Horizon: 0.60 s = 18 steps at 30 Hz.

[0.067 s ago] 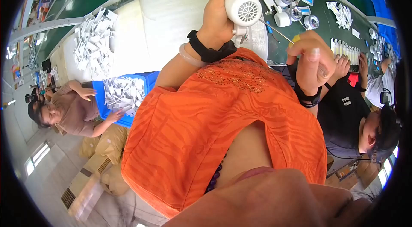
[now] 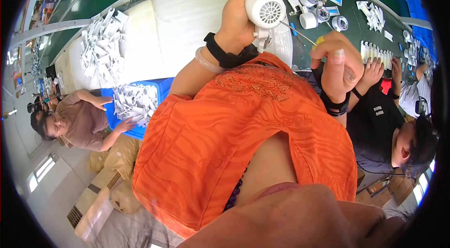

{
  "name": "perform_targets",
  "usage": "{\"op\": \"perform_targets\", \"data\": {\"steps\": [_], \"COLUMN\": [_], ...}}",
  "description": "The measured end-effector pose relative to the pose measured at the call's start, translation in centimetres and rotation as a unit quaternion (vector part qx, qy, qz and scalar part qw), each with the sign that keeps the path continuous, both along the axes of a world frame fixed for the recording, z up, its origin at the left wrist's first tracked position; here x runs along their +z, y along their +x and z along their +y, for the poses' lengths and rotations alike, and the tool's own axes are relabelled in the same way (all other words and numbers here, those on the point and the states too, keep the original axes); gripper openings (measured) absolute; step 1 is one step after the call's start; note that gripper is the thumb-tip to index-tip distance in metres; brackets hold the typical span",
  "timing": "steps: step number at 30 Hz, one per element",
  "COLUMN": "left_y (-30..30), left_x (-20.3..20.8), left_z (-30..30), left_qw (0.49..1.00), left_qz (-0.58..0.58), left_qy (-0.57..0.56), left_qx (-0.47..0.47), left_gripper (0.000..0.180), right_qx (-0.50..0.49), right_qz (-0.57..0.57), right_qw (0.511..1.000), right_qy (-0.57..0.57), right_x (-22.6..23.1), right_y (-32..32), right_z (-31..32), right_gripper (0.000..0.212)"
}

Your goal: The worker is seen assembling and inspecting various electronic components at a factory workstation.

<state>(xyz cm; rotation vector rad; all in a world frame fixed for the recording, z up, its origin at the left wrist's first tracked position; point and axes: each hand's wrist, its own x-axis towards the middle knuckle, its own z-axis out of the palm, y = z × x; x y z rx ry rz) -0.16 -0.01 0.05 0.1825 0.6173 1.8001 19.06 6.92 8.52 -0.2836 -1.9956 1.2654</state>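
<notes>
At desk point(image 2: 349, 9), left hand point(image 2: 236, 17): clamped round white grilled housing point(image 2: 266, 8)
Right hand point(image 2: 338, 63): clamped on slim metal-shafted tool point(image 2: 301, 34) — tip by housing

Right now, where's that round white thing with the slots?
In the head view, the round white thing is near the top, right of centre, in the left hand, with a thin metal rod slanting from the right hand toward it.

The white, rounded housing point(image 2: 262, 6) is held up, slotted grille point(image 2: 271, 12) facing the viewer; a thin metal shaft point(image 2: 300, 33) slants at its right edge.
</notes>
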Motion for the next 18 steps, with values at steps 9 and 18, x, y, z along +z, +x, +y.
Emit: {"op": "perform_targets", "data": {"steps": [9,18], "left_y": [0.7,1.0], "left_x": [0.2,0.5], "left_z": [-0.3,-0.5], "left_qw": [1.0,0.999], "left_qz": [0.016,0.031], "left_qy": [0.006,-0.002], "left_qx": [-0.005,-0.007], "left_gripper": [0.037,0.037], "right_qx": [0.021,0.014], "right_qz": [-0.022,-0.006], "right_qw": [0.999,1.0], "right_qy": [0.012,-0.007], "right_x": [-0.3,-1.4], "right_y": [-0.1,-0.4], "right_z": [-0.2,-0.6], "right_gripper": [0.029,0.03]}}
